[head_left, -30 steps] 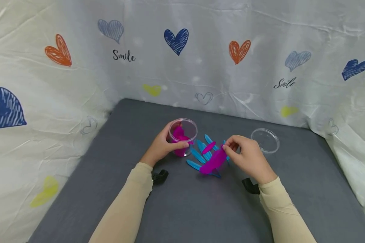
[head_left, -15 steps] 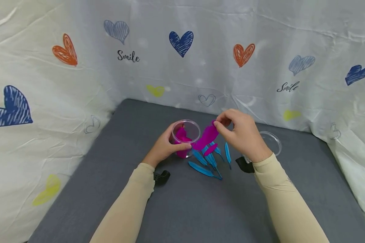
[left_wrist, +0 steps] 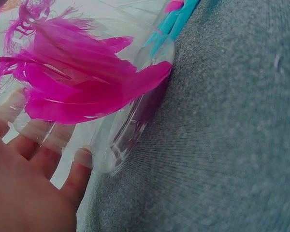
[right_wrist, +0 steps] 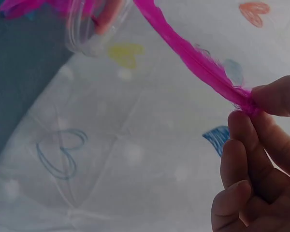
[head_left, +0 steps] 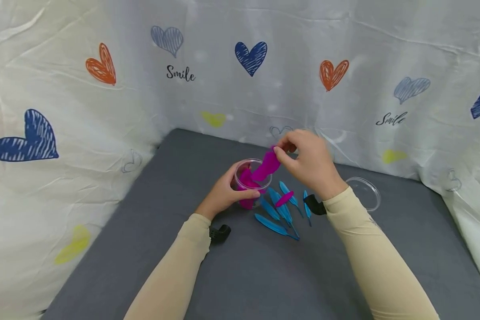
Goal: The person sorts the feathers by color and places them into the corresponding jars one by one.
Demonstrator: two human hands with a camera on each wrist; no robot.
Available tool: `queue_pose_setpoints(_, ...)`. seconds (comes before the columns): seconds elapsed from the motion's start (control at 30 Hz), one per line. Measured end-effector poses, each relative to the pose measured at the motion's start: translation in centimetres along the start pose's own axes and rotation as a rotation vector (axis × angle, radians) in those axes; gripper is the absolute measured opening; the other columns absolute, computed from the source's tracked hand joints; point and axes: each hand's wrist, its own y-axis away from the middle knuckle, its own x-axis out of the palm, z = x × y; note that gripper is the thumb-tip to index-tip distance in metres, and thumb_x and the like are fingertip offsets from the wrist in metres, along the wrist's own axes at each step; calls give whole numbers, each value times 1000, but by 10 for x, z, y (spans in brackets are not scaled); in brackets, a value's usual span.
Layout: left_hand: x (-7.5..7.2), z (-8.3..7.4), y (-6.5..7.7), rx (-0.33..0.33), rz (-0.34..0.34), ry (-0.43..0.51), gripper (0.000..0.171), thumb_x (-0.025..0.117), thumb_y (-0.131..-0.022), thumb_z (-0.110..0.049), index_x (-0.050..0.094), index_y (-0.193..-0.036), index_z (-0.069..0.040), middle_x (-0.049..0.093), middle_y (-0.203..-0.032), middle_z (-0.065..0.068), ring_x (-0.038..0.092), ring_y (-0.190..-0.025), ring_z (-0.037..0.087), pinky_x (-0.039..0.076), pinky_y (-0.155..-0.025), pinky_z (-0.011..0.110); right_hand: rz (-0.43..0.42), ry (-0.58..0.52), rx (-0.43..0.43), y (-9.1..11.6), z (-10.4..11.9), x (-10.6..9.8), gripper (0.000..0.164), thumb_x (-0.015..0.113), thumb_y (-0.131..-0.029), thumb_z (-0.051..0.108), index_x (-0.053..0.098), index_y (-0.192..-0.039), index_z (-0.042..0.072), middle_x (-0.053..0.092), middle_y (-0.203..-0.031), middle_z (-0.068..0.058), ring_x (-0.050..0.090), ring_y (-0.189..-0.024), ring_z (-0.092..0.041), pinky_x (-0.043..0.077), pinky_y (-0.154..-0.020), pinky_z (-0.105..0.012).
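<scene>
My left hand grips a clear plastic jar, fingers round its wall and thumb in front. Inside, several magenta feathers show through the plastic in the left wrist view. Between thumb and fingertips my right hand pinches a magenta feather by its fluffy end. That feather's other end hangs down over the jar's mouth. To the right of the jar, several blue feathers lie on the cloth, with one small magenta feather on top of them.
A clear round lid lies on the grey cloth-covered table, partly behind the right wrist. Black wrist mounts stick out from both sleeves. A white curtain printed with hearts rises behind and beside the table.
My right hand has lifted the magenta feather from above the blue feathers, up and left to the jar's mouth. The left hand keeps its hold on the jar; the head view has shifted slightly.
</scene>
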Motion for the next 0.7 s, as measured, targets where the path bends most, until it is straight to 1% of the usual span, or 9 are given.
queue_pose_setpoints(0.07,1,0,0,1,0,-1,88,91,-89,-36,42,-162,-39,52,-162,3,60,-137,22,54,-117,54,8,5,0,-1,-1,6,11,76,-102,23,76,-99,12,74,-96,-3,66,-92,-23,57,-86,-40)
queue_pose_setpoints(0.2,3,1,-1,-7,1,2,88,92,-86,-42,43,-159,-46,56,-156,-7,61,-136,21,55,-116,53,23,10,6,-3,-4,15,11,77,-101,22,77,-99,11,74,-96,-4,67,-92,-24,58,-85,-41)
queue_pose_setpoints(0.3,3,1,-2,0,7,7,87,92,-86,-43,43,-158,-47,57,-153,-11,61,-136,20,54,-116,53,21,28,1,-4,-5,21,12,77,-101,22,76,-97,11,73,-95,-5,67,-91,-25,58,-84,-41)
queue_pose_setpoints(0.47,1,2,-2,13,13,16,85,91,-88,-42,43,-158,-46,57,-154,-12,61,-136,21,54,-117,53,23,71,-11,-4,-5,30,12,79,-99,22,76,-96,11,73,-95,-5,66,-91,-24,59,-81,-41)
queue_pose_setpoints(0.7,1,4,-1,-1,-5,5,88,92,-86,-45,42,-158,-47,58,-152,-12,61,-136,20,56,-114,51,13,152,-62,-2,-4,43,14,84,-95,20,75,-96,9,72,-93,-6,65,-89,-25,61,-76,-40)
